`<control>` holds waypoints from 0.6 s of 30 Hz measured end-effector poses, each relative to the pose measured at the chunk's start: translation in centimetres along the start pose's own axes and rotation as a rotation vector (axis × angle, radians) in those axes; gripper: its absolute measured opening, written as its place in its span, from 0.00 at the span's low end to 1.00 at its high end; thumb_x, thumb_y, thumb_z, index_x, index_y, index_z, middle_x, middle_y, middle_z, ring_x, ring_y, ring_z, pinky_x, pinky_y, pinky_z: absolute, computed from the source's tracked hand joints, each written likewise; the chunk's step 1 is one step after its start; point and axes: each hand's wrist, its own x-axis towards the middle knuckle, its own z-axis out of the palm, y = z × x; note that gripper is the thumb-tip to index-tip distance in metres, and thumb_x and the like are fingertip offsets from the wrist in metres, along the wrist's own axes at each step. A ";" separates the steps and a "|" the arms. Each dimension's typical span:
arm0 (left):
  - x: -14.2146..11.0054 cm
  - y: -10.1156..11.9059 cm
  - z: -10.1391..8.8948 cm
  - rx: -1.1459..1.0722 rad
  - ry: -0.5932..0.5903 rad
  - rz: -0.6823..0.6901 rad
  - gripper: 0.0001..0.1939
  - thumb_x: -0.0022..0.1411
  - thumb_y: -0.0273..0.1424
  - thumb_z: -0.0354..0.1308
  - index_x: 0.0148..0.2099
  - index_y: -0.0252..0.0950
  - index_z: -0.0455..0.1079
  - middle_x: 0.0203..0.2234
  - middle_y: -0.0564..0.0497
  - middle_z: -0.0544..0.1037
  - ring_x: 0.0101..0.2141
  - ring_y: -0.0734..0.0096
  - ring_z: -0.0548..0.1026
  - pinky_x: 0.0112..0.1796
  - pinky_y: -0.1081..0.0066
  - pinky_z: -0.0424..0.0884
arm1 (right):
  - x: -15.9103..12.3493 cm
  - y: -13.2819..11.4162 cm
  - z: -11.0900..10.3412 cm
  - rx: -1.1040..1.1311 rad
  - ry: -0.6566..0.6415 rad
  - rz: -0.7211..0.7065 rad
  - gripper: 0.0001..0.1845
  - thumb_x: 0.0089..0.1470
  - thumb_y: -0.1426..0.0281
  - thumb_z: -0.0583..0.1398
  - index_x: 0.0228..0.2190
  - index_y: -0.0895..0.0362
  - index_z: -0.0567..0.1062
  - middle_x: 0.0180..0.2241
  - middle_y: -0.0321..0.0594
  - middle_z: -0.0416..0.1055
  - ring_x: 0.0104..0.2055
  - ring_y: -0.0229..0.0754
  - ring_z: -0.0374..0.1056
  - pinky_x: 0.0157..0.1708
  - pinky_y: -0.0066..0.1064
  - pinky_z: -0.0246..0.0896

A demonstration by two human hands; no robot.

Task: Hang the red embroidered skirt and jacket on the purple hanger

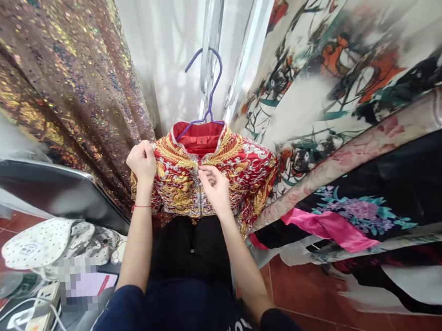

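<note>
A red jacket [179,183], thick with gold and silver embroidery, hangs face up in front of me on a purple wire hanger [216,83]. Its stand collar gapes, showing red lining and a small label [201,141] marked S. My left hand [143,160] is a fist against the shoulder at the left; what is inside the fist is hidden. At the top of the silver-trimmed front seam, just below the collar, my right hand [213,181] pinches the jacket with thumb and forefinger. Its other fingers curl loosely. The fingertips cover whatever fastener is there.
Sequined gold fabric [99,83] hangs at left, floral-printed fabric [324,74] at right. A black garment with a pink sash [329,226] lies lower right. At lower left are a dotted white hat [42,244], a phone [89,283] and a power strip [39,316] with cables.
</note>
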 end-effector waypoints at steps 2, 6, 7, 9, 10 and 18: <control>0.0 0.0 -0.1 -0.013 -0.007 0.015 0.22 0.71 0.36 0.43 0.23 0.40 0.46 0.18 0.55 0.53 0.23 0.71 0.54 0.30 0.65 0.46 | 0.5 -0.3 0.8 0.204 -0.003 0.121 0.17 0.55 0.55 0.62 0.37 0.56 0.76 0.26 0.35 0.75 0.24 0.36 0.69 0.29 0.29 0.67; -0.1 -0.1 -0.4 -0.021 -0.021 0.041 0.22 0.71 0.37 0.42 0.24 0.40 0.46 0.18 0.55 0.54 0.23 0.71 0.55 0.30 0.65 0.48 | 1.1 -0.5 2.4 0.399 0.035 0.226 0.20 0.52 0.51 0.63 0.31 0.57 0.76 0.24 0.34 0.75 0.20 0.33 0.67 0.26 0.28 0.65; -0.1 -0.1 -0.5 -0.019 -0.029 0.046 0.22 0.71 0.37 0.42 0.24 0.40 0.46 0.18 0.55 0.54 0.23 0.71 0.55 0.30 0.65 0.49 | 1.2 -0.6 2.7 0.418 0.047 0.239 0.21 0.52 0.50 0.63 0.29 0.57 0.76 0.23 0.35 0.75 0.19 0.32 0.66 0.25 0.27 0.64; -0.1 -0.1 -0.7 -0.012 -0.051 0.049 0.21 0.72 0.38 0.41 0.24 0.40 0.46 0.18 0.55 0.55 0.23 0.71 0.56 0.30 0.66 0.50 | 1.4 -0.8 3.1 0.438 0.063 0.243 0.22 0.53 0.49 0.62 0.27 0.57 0.76 0.22 0.35 0.75 0.19 0.32 0.66 0.25 0.27 0.63; -0.1 -0.2 -0.8 -0.010 -0.062 0.048 0.21 0.72 0.38 0.41 0.24 0.40 0.47 0.18 0.54 0.56 0.23 0.71 0.57 0.30 0.66 0.51 | 1.5 -0.9 3.2 0.445 0.064 0.238 0.22 0.54 0.50 0.61 0.26 0.57 0.76 0.22 0.35 0.74 0.19 0.32 0.66 0.25 0.27 0.62; -0.5 0.3 -1.8 0.085 -0.147 -0.001 0.20 0.68 0.43 0.50 0.27 0.40 0.54 0.22 0.52 0.64 0.28 0.68 0.64 0.34 0.68 0.57 | 1.2 -0.9 2.9 0.449 0.038 0.190 0.19 0.56 0.54 0.60 0.25 0.56 0.75 0.21 0.33 0.72 0.20 0.33 0.65 0.26 0.28 0.63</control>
